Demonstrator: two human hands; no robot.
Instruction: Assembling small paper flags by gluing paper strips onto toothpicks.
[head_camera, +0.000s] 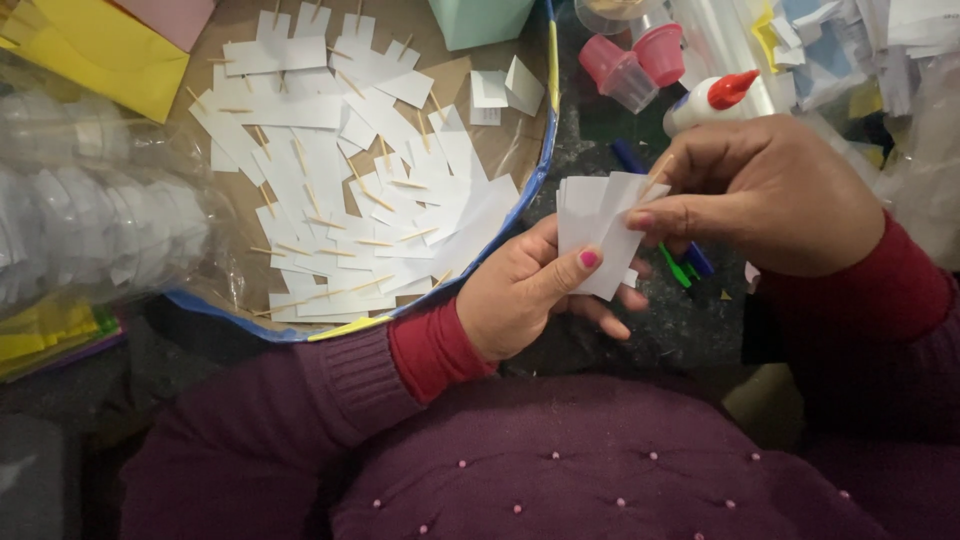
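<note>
Head cam: our left hand (520, 290) and right hand (765, 190) both have fingers (560, 272) pinching a small stack of white paper strips (598, 232), held just right of the round tray (535, 165) full of toothpick flags (350, 190), near the glue bottle (708, 100).

Dark cluttered worktop (640, 345), dim light.

Single head view, looking steeply down, close over the lap
</note>
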